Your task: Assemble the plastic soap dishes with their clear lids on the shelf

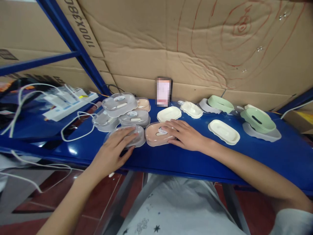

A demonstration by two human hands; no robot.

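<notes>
My left hand lies over a grey soap box with a clear lid. Its fingers curve across the lid and the thumb is at the near side. Beside it, my right hand spans the right end of a pink soap box, fingers over the top and thumb at the near edge. That box has a clear lid and a round white label. The two boxes sit almost touching near the table's front edge. Behind them are more lidded grey boxes, one of them stacked on top, and a peach box.
Cream trays lie on the blue table to the right and behind. Green trays rest on grey pieces at far right. A phone leans on the cardboard wall. A power strip with white cables stands left.
</notes>
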